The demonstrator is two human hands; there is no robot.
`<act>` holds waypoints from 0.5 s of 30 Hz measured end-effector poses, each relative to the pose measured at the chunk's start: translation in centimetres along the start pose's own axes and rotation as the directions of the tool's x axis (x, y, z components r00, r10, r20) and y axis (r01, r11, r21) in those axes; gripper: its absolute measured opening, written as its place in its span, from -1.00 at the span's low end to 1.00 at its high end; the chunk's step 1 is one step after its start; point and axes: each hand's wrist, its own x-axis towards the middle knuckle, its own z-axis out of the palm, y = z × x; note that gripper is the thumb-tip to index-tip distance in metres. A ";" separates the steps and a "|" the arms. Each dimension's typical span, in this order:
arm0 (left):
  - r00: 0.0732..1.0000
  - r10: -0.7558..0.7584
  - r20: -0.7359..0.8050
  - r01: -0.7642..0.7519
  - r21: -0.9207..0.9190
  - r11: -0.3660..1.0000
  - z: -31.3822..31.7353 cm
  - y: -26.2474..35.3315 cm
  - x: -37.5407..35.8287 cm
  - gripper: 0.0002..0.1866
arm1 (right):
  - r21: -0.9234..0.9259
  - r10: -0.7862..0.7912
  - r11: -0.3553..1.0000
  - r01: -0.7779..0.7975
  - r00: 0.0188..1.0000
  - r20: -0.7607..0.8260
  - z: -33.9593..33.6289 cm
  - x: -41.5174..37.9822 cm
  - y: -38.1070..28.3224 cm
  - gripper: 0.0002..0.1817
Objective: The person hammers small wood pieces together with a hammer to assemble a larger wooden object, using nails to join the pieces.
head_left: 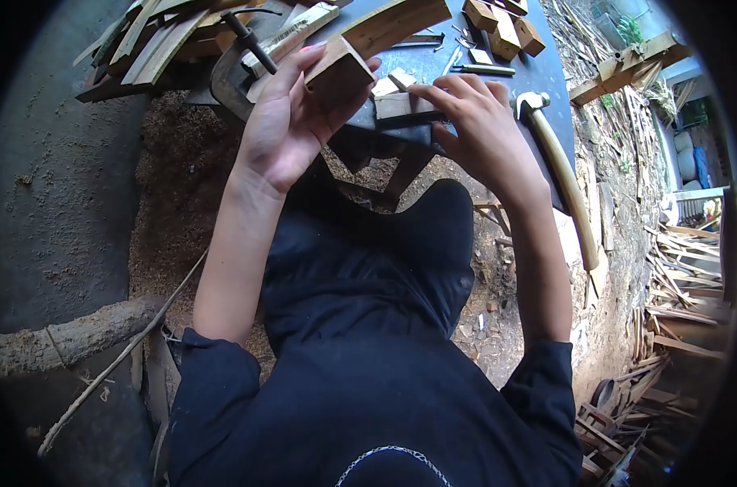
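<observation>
My left hand (291, 134) holds a wooden block (341, 75) up over the near edge of the blue-grey table (417, 55), palm turned upward and fingers wrapped round it. Beside it, my right hand (482, 118) reaches down to a light wood piece (397, 107) at the table edge, its index fingertip close to a small chip (402, 79) on top. Whether the right fingers grip the piece is unclear. A hammer (559, 154) with a pale curved handle lies right of my right hand.
A clamp (249, 40) and stacked wood strips (161, 45) are at the upper left. Several small blocks (504, 36) and a dark pen-like tool (486, 70) lie at the table's far side. Wood scraps (685, 276) cover the ground at right.
</observation>
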 end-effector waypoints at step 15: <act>0.997 0.023 -0.078 -0.022 0.013 1.000 -1.4 0.5 -0.8 -0.37 | 0.395 0.053 0.918 -0.033 0.998 -0.039 -3.8 -0.1 -1.4 -0.46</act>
